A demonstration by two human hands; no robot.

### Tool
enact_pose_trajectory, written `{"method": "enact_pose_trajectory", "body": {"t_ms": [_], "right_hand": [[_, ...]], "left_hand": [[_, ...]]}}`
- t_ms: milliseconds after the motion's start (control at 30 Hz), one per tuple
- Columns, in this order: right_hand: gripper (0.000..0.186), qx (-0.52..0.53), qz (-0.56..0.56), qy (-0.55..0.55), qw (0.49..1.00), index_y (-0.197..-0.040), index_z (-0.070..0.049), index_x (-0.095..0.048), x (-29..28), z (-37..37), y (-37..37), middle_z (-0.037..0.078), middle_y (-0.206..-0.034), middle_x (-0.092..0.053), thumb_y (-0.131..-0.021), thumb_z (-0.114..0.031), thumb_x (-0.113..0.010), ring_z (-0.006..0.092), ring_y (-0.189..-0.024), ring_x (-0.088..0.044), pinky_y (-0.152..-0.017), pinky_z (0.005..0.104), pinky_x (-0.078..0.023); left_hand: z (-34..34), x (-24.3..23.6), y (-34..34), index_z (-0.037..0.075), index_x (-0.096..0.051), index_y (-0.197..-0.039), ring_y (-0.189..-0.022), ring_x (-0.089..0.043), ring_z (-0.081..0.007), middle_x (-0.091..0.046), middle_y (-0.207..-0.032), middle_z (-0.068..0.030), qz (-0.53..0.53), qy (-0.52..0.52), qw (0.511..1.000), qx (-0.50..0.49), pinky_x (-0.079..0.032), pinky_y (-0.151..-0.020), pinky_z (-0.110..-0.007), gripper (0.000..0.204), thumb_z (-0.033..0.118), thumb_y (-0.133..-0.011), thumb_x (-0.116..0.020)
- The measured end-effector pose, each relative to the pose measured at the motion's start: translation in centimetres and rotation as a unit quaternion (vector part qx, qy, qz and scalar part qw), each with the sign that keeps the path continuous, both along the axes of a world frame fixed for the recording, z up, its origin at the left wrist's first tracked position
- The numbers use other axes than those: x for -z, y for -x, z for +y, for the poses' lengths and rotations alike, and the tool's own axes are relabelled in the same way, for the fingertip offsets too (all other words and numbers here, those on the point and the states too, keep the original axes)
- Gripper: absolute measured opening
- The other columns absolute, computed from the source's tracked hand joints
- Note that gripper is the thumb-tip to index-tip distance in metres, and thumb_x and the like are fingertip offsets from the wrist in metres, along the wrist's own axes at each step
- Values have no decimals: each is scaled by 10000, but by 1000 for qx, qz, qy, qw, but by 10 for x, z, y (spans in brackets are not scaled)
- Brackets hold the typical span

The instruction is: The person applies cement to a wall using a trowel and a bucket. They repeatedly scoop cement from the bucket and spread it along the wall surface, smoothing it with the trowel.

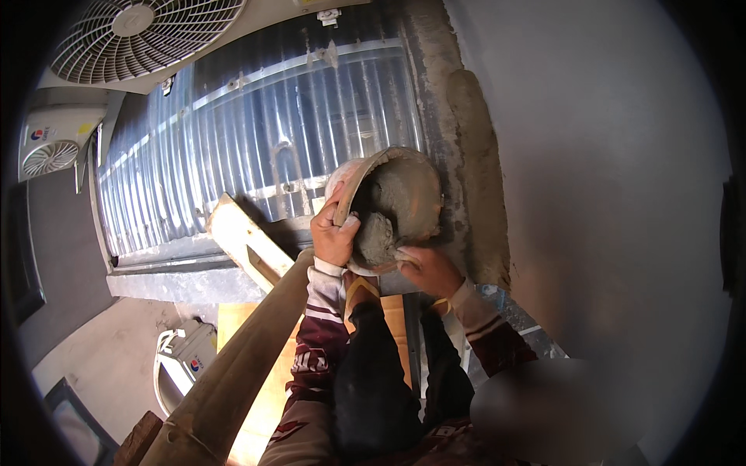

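A mortar-caked bucket [416, 167] is tilted in front of me, its mouth turned toward me. Grey wet mortar [404, 194] coats its inside, and a thick lump of mortar [377, 239] sits near the lower rim. My left hand [334, 237] is closed over the bucket's left rim, thumb on the inner side. At the lower right of the mouth, my right hand [431, 270] has its fingers curled in beside the mortar lump. Whatever those fingers hold is hidden by the hand and the mortar.
Corrugated translucent roofing [272, 147] lies beyond the bucket. A strip of damp mortar [478, 179] runs along the grey wall [606, 155] at right. A bamboo pole [233, 365] and a wooden piece [245, 237] slant at left. A large fan unit [148, 39] hangs upper left. My feet rest on planks [396, 334].
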State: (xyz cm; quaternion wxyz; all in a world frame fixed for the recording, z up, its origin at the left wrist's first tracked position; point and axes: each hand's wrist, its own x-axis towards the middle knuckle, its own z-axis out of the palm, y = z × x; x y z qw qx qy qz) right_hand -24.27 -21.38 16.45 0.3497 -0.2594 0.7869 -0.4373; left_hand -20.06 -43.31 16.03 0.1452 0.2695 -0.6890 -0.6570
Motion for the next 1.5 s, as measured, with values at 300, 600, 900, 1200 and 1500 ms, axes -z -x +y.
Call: {"method": "enact_pose_trajectory", "body": {"t_ms": [300,600,900,1200,1500], "right_hand": [[284,-22,207,-266,941,-1044,-51,-636,-43,21,23,179,-912,-646,-778,-151,-634,368,-775,-650,-682,482,-519],[255,-107,65,-148,981,-842,25,-668,28,4,37,202,-835,-664,-802,-227,-659,374,-795,-652,-708,443,-523],[293,48,9,55,997,-896,63,-629,21,23,-2,189,-702,-612,-840,-223,-661,255,-655,-602,-612,354,-478],[269,12,26,20,999,-814,26,-589,-70,73,3,76,-573,-526,-887,-230,-624,123,-530,-540,-505,302,-420],[299,79,-66,82,991,-864,47,-605,-141,47,8,149,-691,-608,-872,-252,-615,254,-597,-603,-588,362,-465]], "left_hand": [[6,-4,1,-89,-644,-894,-1329,-437,-287,-590,-1281,-199,12,40,999,20,-353,-1044,-338,185,-46,-725,-581],[17,0,3,-100,-626,-1063,-1279,-476,-245,-539,-1343,-209,32,90,994,59,-341,-1030,-294,349,-8,-732,-565],[26,-7,-13,-96,-619,-1107,-1271,-491,-255,-556,-1319,-210,17,54,998,-7,-348,-1036,-303,398,-52,-716,-564],[50,-94,-18,-65,-626,-1135,-808,-581,-88,-665,-916,-48,41,82,987,-132,-474,-757,-239,391,-20,-750,-577],[2,-116,-36,-46,-649,-1095,-792,-629,-162,-692,-901,-99,19,239,938,-250,-493,-761,-289,353,16,-751,-598]]}}
